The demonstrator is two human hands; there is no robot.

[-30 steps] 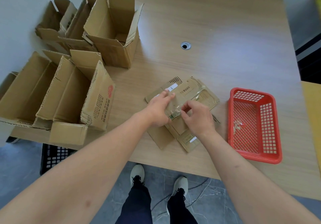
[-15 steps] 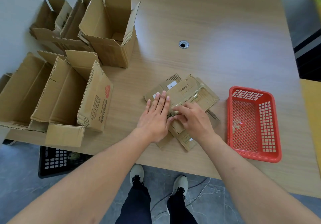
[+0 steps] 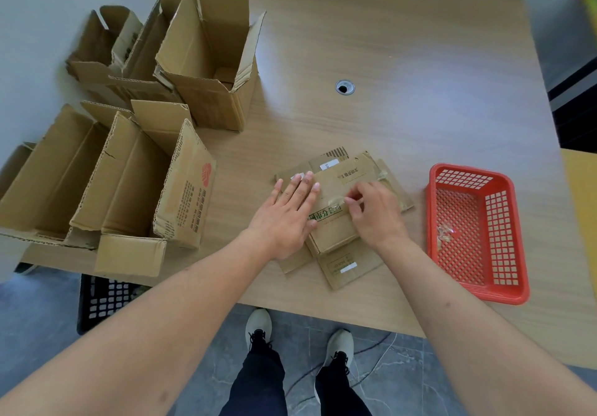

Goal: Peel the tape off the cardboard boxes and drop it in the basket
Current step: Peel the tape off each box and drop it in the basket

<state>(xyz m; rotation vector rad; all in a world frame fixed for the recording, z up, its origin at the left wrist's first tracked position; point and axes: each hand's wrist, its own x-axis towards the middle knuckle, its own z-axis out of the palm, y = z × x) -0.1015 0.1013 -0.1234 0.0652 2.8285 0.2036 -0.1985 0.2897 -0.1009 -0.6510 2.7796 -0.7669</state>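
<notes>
Fingers of the left hand [image 3: 288, 214] lie straight and close together, pressed flat on the flattened cardboard box [image 3: 336, 222] near the table's front edge. Fingertips of the right hand [image 3: 374, 212] are curled and pinch a strip of clear tape [image 3: 337, 201] that runs across the top panel of that box, just beside the left hand's fingertips; whether the strip's end is already lifted off the cardboard I cannot tell. Under this box lie more flattened pieces of cardboard, one with a white label [image 3: 348, 267] sticking out toward the person.

To the right of the stack, apart from it, sits a red plastic basket [image 3: 504, 244] with a lattice wall, and a small crumple of clear tape [image 3: 447, 233] lies on its floor. On the left part of the wooden table [image 3: 420, 60] stand several opened cardboard boxes [image 3: 206, 60] with flaps up, and others lie tipped on their sides nearer the front edge; one bears a red printed mark [image 3: 205, 175]. A round metal grommet [image 3: 345, 87] is set in the tabletop. Below the table's edge a black crate [image 3: 103, 299] and the person's shoes [image 3: 258, 325] show on the grey floor.
</notes>
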